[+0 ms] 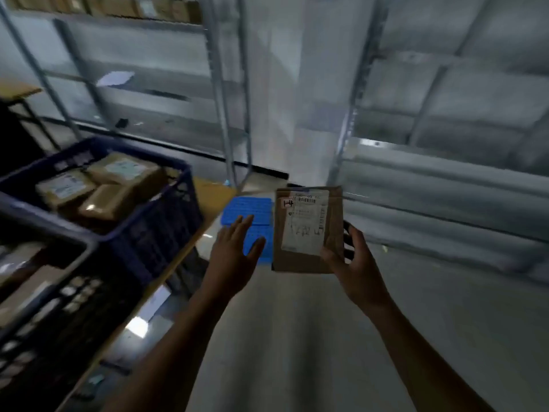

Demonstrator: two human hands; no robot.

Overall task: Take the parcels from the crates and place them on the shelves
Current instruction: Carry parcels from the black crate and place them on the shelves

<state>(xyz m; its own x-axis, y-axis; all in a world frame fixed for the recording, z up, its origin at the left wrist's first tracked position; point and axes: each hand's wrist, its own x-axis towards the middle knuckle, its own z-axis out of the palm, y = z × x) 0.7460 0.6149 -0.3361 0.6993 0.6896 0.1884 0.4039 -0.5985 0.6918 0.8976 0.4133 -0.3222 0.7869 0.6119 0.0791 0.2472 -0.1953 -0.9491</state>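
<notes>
My right hand [355, 264] grips a flat brown parcel [307, 230] by its lower right corner, its white label facing me. To the left of the parcel, my left hand [234, 254] hovers with straight fingers and holds nothing. A dark blue crate [166, 215] at the left holds three brown parcels [110, 185] with white labels. A black crate [59, 292] stands in front of it at the lower left. Grey metal shelves [445, 179] rise at the right and more shelves [142, 93] at the back left. The whole view is blurred.
Both crates stand on a wooden table [208, 197] at the left. A bright blue plastic stool [249, 212] sits on the floor behind my left hand. Cardboard boxes [118, 7] line the top left shelf. Pale floor [297, 337] lies ahead.
</notes>
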